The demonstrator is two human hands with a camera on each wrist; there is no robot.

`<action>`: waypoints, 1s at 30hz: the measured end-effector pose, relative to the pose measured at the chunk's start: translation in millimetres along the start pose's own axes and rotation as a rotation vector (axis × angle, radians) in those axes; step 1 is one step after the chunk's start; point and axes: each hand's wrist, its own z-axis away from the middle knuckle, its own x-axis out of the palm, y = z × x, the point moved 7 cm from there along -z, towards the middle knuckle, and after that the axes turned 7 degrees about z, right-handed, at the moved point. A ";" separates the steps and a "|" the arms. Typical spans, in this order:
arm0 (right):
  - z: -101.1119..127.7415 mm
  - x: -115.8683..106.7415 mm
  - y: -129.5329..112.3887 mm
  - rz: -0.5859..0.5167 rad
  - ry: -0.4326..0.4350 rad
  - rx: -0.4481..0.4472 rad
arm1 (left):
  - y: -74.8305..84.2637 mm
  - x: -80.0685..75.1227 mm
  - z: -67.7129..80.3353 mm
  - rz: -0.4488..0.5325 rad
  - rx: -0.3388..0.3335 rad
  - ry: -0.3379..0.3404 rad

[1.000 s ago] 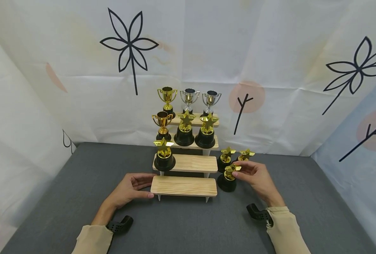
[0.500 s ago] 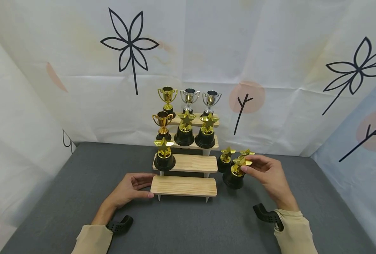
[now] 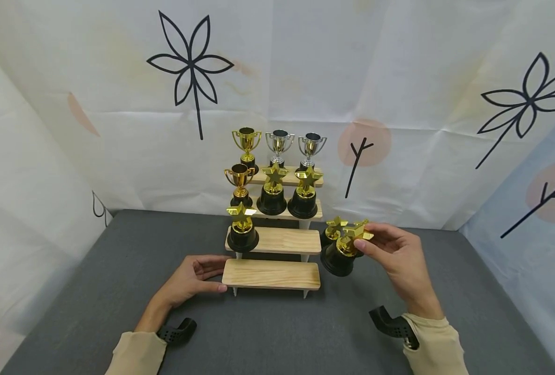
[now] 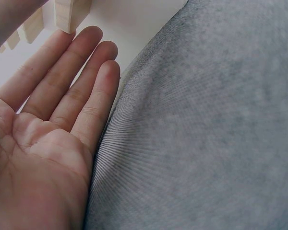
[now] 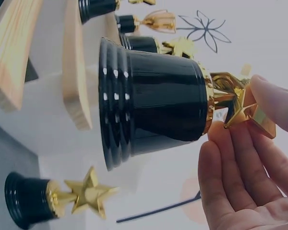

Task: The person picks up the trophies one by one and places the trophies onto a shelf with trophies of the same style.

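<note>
My right hand (image 3: 399, 260) pinches the gold star of a star trophy (image 3: 338, 260) between thumb and fingers. Its black base tilts slightly, just right of the stepped wooden display stand (image 3: 272, 274); the right wrist view shows this trophy (image 5: 158, 96) close up. Behind it stand two more star trophies, one (image 3: 335, 229) in plain sight, the other mostly hidden by the hand and held trophy. Against the left end of the lowest step rests my left hand (image 3: 190, 281), its fingers straight in the left wrist view, near a step's end (image 4: 69, 14).
On the top step are a gold cup (image 3: 246, 140) and two silver cups (image 3: 280, 141). A bronze-coloured cup (image 3: 240, 179) and two star trophies (image 3: 273, 192) occupy the step below. Another star trophy (image 3: 243, 234) sits leftmost on the third. A patterned cloth (image 3: 277, 62) hangs behind the grey table (image 3: 277, 333).
My right hand has lifted the star trophy, drawing it right and back, then swung its tilted base a little left towards the stand. The left hand stays in place.
</note>
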 end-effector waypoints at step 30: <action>-48.5 106.0 -12.2 -0.006 -0.123 -0.043 | 0.4 -0.2 0.5 0.007 -0.003 0.001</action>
